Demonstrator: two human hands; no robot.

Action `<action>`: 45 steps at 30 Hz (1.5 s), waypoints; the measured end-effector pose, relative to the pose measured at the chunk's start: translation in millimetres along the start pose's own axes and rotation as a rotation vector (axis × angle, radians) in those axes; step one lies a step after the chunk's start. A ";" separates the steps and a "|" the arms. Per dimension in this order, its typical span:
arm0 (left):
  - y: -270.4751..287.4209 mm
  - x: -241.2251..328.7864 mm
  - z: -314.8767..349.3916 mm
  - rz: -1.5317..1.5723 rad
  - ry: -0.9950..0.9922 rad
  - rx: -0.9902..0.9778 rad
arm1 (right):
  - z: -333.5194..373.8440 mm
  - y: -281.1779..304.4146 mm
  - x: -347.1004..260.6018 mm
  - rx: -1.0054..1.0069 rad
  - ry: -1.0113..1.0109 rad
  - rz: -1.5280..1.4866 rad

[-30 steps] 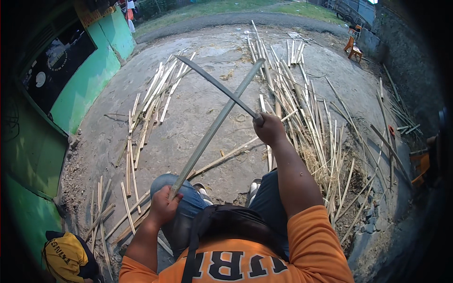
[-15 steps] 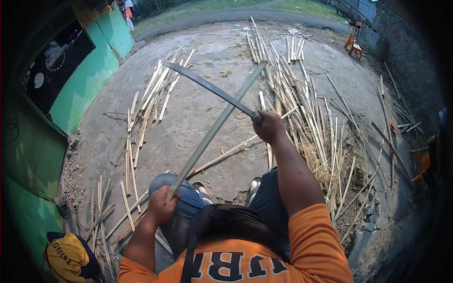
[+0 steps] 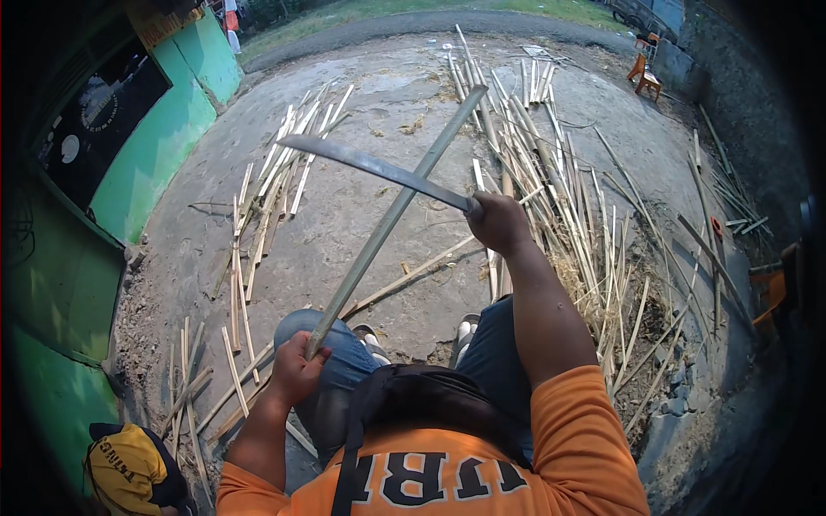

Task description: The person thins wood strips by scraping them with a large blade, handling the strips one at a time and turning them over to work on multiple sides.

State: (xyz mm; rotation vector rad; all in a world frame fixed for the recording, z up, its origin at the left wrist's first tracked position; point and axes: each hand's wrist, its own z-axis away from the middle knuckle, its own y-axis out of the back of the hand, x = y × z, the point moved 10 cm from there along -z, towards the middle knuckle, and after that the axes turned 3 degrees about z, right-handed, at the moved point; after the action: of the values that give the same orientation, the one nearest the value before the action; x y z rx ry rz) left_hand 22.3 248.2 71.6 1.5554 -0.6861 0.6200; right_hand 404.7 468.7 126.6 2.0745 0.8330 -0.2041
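Observation:
My left hand is closed round the near end of a long, flat green bamboo strip, low by my left knee. The strip slants up and away to the right. In my right hand is the handle of a machete, its long dark blade pointing left with a slightly curved tip. Blade and strip cross, the machete lying over the upper part of the bamboo. Whether the edge bites into the strip I cannot tell.
Split bamboo strips lie in a loose pile at the left. A larger heap of bamboo spreads at the right. One pole lies before my feet. A green wall borders the left; an orange chair stands far right.
The machete's blade has swung lower at its tip and lies flatter, crossing the strip a bit higher up. The strip's far end has risen slightly.

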 end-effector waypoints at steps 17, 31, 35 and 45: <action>61.5 26.4 -0.7 -0.654 -0.093 0.337 | 4.5 -16.0 14.4 -0.061 -0.187 0.106; 75.5 10.4 8.1 -0.608 -0.127 0.332 | 4.4 -10.7 51.7 -0.002 -0.365 -0.095; 77.8 -1.9 5.3 -0.644 -0.003 0.224 | 15.3 -11.3 76.9 0.016 -0.457 -0.089; 67.7 28.4 -26.1 -0.544 -0.030 0.239 | 21.4 -42.4 -56.5 -0.281 0.105 -0.207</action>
State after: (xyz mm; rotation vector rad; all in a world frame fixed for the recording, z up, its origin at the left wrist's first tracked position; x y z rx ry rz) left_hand -8.1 268.3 140.4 1.8771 -0.1909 0.2736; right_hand 338.3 441.6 109.3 1.7485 1.0771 -0.0836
